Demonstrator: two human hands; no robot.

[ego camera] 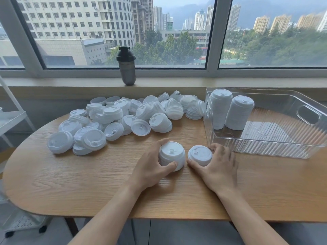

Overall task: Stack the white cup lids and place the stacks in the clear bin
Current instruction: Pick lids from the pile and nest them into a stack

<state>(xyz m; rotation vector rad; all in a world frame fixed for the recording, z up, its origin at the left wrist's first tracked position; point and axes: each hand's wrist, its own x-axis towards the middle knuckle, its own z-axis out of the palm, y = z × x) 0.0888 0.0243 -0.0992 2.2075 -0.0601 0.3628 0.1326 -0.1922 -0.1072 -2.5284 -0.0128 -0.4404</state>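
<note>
Left hand [150,167], lower centre of frame, curls thumb and fingers round a short lid stack [172,155] standing on the wooden table [88,188]. Right hand [218,167] just beside it cups a lower lid stack [200,155], fingers half bent round its right edge, thumb at its front. Loose lid pile [123,117] sits centre-left. Clear bin [283,147] at right holds two tall stacks [230,110] in its left end. Dark shaker bottle [126,66] on the windowsill.
</note>
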